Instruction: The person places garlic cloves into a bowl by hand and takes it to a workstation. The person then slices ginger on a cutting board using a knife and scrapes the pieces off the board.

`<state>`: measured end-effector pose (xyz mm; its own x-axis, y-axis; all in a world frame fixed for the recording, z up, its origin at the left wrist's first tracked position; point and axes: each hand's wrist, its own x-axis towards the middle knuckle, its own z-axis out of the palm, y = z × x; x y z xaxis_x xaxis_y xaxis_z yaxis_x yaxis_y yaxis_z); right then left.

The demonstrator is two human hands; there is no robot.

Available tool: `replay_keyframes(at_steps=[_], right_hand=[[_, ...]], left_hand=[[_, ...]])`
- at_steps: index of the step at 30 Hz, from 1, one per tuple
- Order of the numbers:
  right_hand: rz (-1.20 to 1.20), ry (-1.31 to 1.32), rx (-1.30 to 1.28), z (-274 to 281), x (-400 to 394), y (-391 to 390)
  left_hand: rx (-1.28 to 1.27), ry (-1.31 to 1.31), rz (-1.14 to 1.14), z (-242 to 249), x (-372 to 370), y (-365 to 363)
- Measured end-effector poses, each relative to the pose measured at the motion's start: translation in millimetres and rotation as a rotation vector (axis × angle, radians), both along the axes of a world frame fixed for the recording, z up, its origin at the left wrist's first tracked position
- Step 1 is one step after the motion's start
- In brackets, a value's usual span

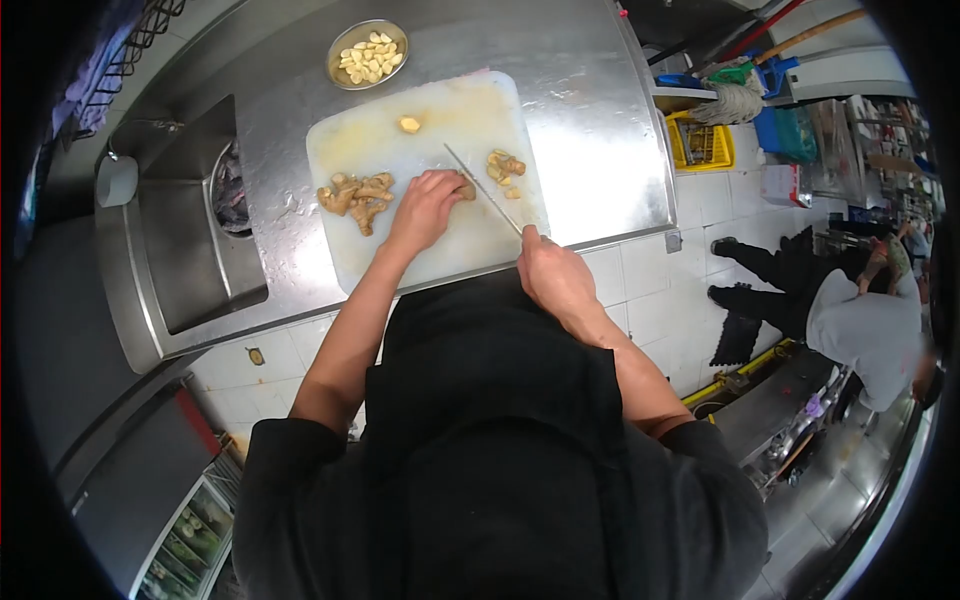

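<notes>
On a white cutting board (pixel 365 145), my left hand (pixel 424 211) presses a piece of ginger (pixel 466 188) with its fingertips. My right hand (pixel 552 268) is wrapped round the handle of a knife (pixel 483 188). The blade slants away to the upper left, right beside the held ginger. Left of my left hand lies a heap of unpeeled ginger root (pixel 357 198). Cut ginger pieces (pixel 506 168) sit to the right of the blade, and a single yellow ginger piece (pixel 409 125) rests farther up the board.
Beyond the board stands a metal bowl (pixel 334 42) of peeled garlic cloves (pixel 371 60). A steel sink (pixel 190 270) is set into the counter (pixel 590 110) at left. At far right, a person in a light shirt (pixel 865 325) stands across the tiled floor, near a yellow crate (pixel 700 143).
</notes>
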<state>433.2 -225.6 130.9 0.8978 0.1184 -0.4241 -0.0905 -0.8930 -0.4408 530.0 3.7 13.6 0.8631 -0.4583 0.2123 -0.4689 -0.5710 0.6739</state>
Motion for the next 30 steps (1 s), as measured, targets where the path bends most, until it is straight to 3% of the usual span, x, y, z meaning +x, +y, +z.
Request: replay_keyframes(at_steps=[8,14,22,30], right_hand=[[0.047,0.153,0.047,11,6,-4],[0.024,-0.009,0.150,-56,47,19],[-0.055,0.156,0.022,-25,34,2],[0.023,0.110,0.030,5,11,1]], left_hand=[[-0.019,0.023,0.030,3,-4,-5],[-0.002,0.017,0.015,-1,1,-2],[-0.026,0.086,0.065,8,-11,-12],[-0.046,0.043,0.098,6,-11,-16]])
